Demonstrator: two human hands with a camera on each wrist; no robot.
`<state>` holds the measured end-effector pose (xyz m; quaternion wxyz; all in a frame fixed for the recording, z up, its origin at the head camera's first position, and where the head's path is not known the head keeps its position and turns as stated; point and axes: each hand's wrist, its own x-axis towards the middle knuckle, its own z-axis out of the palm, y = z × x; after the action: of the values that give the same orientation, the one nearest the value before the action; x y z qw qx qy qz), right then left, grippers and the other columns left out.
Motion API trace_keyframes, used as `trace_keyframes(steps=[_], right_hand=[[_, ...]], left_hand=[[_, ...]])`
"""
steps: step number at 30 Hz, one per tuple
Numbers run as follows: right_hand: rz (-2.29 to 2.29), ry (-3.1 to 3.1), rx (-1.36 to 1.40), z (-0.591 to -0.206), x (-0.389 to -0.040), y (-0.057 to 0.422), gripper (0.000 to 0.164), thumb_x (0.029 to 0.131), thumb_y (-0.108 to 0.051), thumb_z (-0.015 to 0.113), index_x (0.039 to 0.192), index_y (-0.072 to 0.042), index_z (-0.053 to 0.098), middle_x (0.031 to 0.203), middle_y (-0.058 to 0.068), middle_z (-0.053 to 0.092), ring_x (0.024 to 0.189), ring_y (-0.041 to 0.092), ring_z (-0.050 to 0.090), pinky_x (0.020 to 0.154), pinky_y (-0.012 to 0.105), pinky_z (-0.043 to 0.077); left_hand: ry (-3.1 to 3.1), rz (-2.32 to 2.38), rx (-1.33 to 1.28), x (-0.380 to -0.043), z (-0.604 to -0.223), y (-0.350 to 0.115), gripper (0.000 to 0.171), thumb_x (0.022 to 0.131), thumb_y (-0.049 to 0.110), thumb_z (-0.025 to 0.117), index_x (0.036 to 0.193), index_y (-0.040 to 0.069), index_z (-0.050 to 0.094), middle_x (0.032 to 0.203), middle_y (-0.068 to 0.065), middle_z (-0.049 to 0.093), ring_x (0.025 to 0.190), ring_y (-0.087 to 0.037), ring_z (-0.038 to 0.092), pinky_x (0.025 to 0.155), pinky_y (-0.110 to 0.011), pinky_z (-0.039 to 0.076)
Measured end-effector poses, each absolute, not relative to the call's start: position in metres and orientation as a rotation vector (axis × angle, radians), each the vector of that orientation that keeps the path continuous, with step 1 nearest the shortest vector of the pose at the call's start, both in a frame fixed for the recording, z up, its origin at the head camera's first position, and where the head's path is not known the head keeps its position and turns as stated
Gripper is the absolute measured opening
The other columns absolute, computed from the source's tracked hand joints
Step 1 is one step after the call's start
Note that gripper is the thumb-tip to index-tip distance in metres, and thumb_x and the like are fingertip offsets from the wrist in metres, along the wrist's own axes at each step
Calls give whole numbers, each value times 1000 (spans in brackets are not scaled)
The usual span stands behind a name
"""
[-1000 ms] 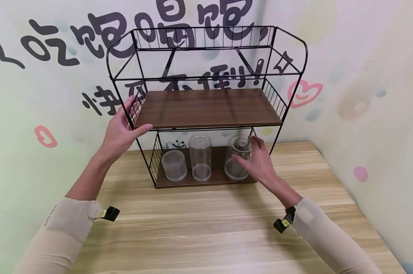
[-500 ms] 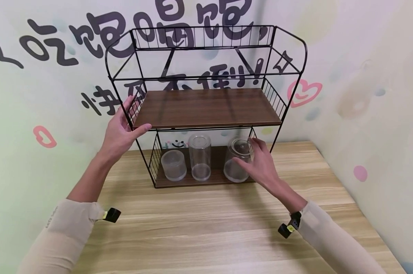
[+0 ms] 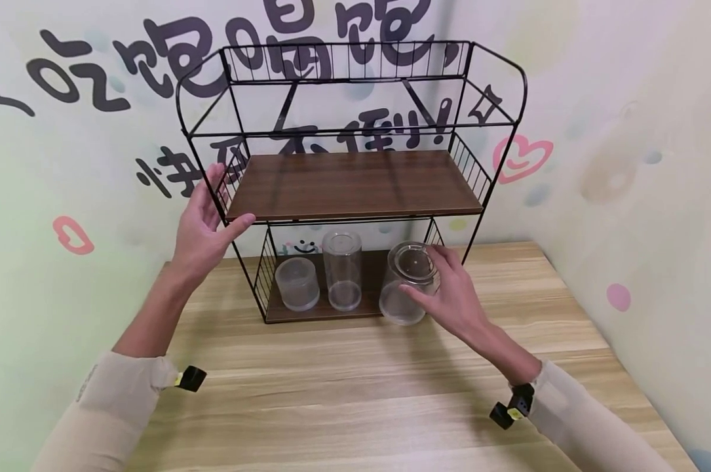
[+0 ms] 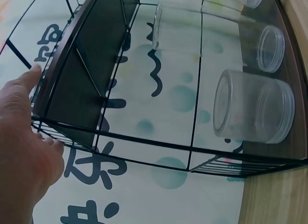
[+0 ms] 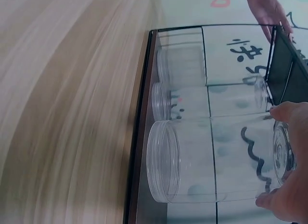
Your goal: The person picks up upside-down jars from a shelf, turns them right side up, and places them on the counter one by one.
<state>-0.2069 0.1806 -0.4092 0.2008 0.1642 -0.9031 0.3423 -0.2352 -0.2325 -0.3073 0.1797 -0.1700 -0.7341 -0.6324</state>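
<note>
Lettered wall (image 3: 626,151), wood-grain table (image 3: 308,393), black rack (image 3: 355,187), right hand (image 3: 454,292) gripping clear jar (image 3: 398,301), left hand (image 3: 198,236) apparently holding rack's side

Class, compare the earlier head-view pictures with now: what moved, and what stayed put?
The right-hand jar, already held by the right hand, has slid toward the person, its base now reaching over the lower shelf's front edge. Nothing was let go. The left hand stays at the rack's left side; the short jar and slim jar stay put.

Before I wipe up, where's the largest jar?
Head view: the largest jar is in the right hand at the front of the lower shelf, right of the narrow jar.
</note>
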Motion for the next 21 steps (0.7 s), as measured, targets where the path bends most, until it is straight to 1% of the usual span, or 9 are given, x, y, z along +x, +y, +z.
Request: trace_keyframes(steps=[3, 7, 11, 17, 19, 21], right_hand=[[979, -2516, 475, -407, -201, 178, 88, 82, -36, 92, 150, 4, 53, 149, 23, 51, 134, 44, 54, 112, 61, 49], [1023, -2508, 500, -405, -192, 174, 90, 81, -35, 93, 152, 4, 52, 153, 22, 49, 137, 43, 53, 114, 60, 49], [1055, -2473, 536, -406, -185, 169, 91, 81, -33, 93, 153, 4, 51, 154, 20, 50, 140, 40, 53, 115, 59, 48], [1123, -2401, 557, -405, -176, 160, 88, 81, -31, 93, 152, 2, 53, 153, 17, 52, 140, 37, 53, 117, 57, 46], [1171, -2373, 561, -405, -173, 157, 87, 80, -28, 93, 152, 0, 54, 154, 16, 53, 140, 35, 54, 117, 54, 47], [1233, -2339, 563, -406, -171, 154, 86, 80, -24, 94, 153, -1, 54, 154, 15, 53, 140, 34, 54, 118, 47, 48]], left_hand=[[-1997, -1825, -446, -229, -309, -231, 98, 92, -2, 79, 169, 9, 19, 177, -5, 22, 163, -15, 19, 132, -23, 17], [-1817, -1889, -436, -220, -311, -228, 98, 91, -7, 76, 169, 7, 17, 176, -6, 22, 163, -17, 20, 131, -23, 19], [-1633, -1905, -448, -208, -314, -224, 95, 90, -10, 74, 167, 5, 21, 173, -8, 30, 161, -20, 26, 132, -24, 21], [-1453, -1973, -418, -189, -324, -216, 89, 91, -5, 77, 165, 5, 28, 166, -12, 38, 158, -26, 31, 131, -27, 24], [-1434, -1987, -401, -184, -328, -213, 88, 91, -3, 78, 164, 4, 29, 165, -13, 40, 158, -27, 32, 131, -28, 25], [-1437, -1988, -382, -179, -334, -210, 86, 91, -1, 78, 163, 3, 30, 163, -15, 41, 157, -28, 33, 131, -28, 25]])
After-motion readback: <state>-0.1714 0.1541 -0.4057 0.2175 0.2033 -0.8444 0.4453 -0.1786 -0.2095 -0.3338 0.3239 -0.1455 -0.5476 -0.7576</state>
